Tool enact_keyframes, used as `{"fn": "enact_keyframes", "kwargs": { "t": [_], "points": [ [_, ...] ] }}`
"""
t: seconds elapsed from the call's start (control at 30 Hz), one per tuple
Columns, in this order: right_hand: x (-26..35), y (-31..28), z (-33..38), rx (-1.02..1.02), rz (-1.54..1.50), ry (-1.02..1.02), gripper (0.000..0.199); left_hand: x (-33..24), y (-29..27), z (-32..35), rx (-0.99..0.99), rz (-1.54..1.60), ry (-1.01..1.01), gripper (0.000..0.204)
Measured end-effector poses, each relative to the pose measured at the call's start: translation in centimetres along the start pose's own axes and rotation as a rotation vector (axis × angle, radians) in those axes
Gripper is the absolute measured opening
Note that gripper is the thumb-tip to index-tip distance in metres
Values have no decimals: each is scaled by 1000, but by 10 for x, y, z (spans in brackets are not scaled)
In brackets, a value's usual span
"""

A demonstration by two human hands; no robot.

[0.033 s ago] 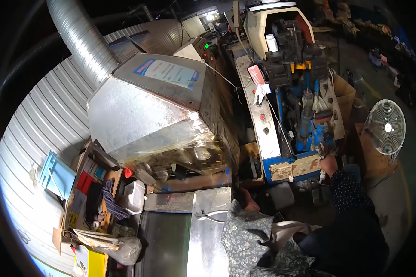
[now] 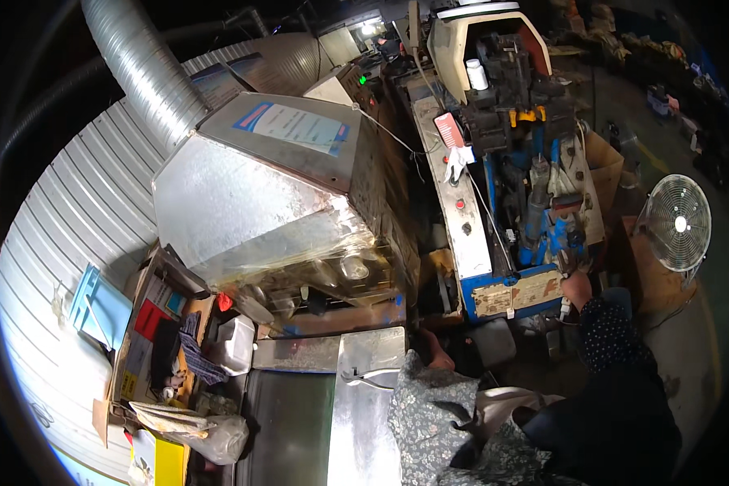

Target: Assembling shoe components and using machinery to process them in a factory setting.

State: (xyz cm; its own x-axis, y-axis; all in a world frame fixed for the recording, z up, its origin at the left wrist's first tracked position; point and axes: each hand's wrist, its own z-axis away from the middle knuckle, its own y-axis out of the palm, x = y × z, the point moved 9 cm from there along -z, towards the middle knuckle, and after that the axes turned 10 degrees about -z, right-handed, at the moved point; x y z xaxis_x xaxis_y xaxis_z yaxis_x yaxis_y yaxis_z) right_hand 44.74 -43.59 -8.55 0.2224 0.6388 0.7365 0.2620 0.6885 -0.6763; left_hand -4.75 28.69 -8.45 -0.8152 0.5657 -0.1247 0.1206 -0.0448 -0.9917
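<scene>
My right hand (image 2: 577, 290), below a dark dotted sleeve cuff, is at the near right corner of the blue-framed machine (image 2: 466, 290). Its fingers appear curled round a part there, which is too small and dark to name. My left hand (image 2: 437, 354) shows only in part, past the floral sleeve (image 2: 433, 397), low in the gap beside the metal table (image 2: 373, 348). Shadow hides its fingers. On the table, left of that sleeve, lies a pair of pliers (image 2: 368, 377) with pale handles.
A large metal hood (image 2: 243, 202) with a silver duct (image 2: 142, 69) fills the left. Below it, an open box (image 2: 150, 300) holds cloth and papers, near a plastic bag (image 2: 219, 437). A round fan (image 2: 679, 223) stands right. A white bottle (image 2: 476, 75) sits on the machine.
A red light on the control panel behind the hood no longer shows; the green one still glows. Both hands and the pliers are where they were.
</scene>
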Motion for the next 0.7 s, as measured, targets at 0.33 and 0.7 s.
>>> {"fn": "enact_keyframes", "kwargs": {
  "t": [0.33,0.7],
  "points": [
    [-34,18,-21,34,-23,33,27,-3,-2,14,13,-32,-26,55],
    [-72,48,-34,143,-356,169,12,-7,-10,29,21,-91,-58,66]
  ]
}}
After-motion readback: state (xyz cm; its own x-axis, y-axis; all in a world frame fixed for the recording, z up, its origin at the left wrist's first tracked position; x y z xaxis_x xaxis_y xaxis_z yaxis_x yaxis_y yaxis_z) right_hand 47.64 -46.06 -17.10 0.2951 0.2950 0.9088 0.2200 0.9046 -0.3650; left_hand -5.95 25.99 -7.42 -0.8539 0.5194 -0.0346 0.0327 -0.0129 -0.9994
